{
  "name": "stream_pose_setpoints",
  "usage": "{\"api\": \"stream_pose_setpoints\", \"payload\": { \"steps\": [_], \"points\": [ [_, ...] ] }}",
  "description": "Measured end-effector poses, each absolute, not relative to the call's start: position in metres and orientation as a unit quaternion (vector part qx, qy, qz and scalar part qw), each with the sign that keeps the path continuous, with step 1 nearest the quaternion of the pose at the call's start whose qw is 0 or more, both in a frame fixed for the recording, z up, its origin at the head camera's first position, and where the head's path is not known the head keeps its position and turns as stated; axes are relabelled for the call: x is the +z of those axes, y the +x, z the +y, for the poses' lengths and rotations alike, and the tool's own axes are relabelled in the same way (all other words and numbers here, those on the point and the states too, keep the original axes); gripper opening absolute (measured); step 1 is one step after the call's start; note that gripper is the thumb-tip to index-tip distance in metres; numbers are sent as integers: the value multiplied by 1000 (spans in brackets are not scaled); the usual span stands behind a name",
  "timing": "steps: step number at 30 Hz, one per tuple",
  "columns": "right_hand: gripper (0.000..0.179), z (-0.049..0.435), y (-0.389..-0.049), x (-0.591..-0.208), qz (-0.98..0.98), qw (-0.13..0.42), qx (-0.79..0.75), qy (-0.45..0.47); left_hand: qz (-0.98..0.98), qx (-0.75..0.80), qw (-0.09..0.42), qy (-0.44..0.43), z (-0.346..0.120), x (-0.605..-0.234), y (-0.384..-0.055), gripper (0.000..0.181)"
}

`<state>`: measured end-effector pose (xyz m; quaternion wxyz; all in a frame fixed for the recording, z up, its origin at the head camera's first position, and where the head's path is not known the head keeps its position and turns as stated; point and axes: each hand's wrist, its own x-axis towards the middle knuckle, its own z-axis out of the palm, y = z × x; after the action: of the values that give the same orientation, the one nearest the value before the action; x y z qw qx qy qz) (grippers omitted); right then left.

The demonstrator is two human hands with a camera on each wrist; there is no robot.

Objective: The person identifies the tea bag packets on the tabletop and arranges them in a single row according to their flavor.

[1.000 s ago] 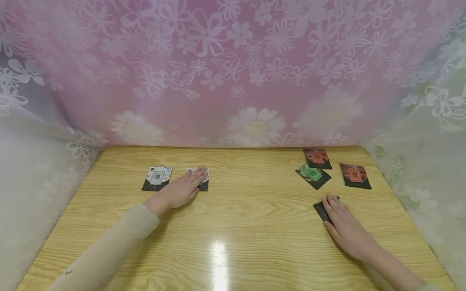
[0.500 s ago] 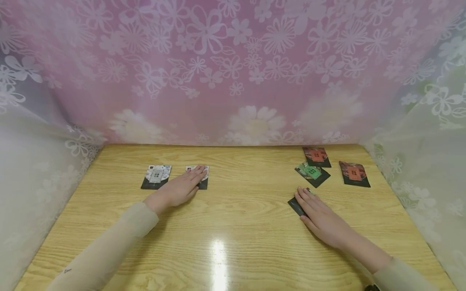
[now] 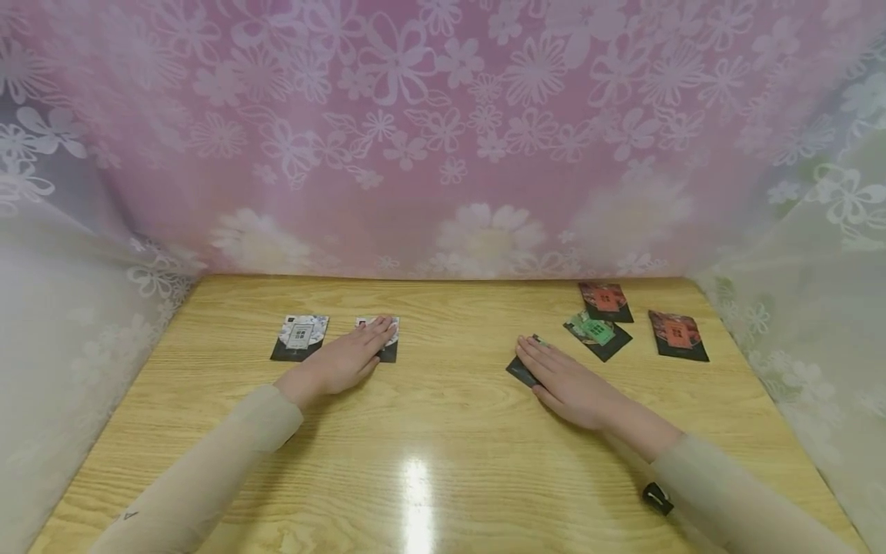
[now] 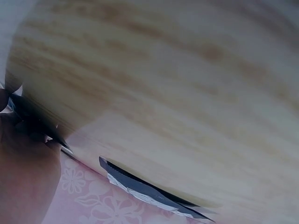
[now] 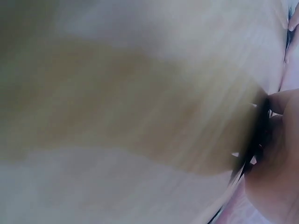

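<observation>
Left hand [image 3: 344,359] and right hand [image 3: 569,387] rest flat, well apart, on one packet each.
Head view: left of the green packet [image 3: 597,332] lies the black packet [image 3: 521,372] under the right hand; farther left, the half-covered white packet [image 3: 390,354]. Uneven pressure could twist either; straying rightward could bump the green packet. Left wrist view: the fingers overlie their packet. Right wrist view: blur could hide a slip.
</observation>
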<state>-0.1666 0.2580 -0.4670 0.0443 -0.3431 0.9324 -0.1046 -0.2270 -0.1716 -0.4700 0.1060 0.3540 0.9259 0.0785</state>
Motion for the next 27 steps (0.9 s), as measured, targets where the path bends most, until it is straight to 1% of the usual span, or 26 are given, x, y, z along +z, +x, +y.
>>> {"api": "stream_pose_setpoints", "payload": {
  "steps": [13,18,27],
  "points": [
    [64,216,-201,-463,922,97,-89,-363,924,82,113,357,-172,-467,-227,62],
    [64,198,-208,-460,915,109,-84,-380,924,81,116,354,-171,-467,-227,62],
    [62,166,-219,-461,905,111,-61,-405,925,86,116,351,-170,-465,-225,62]
  ]
}}
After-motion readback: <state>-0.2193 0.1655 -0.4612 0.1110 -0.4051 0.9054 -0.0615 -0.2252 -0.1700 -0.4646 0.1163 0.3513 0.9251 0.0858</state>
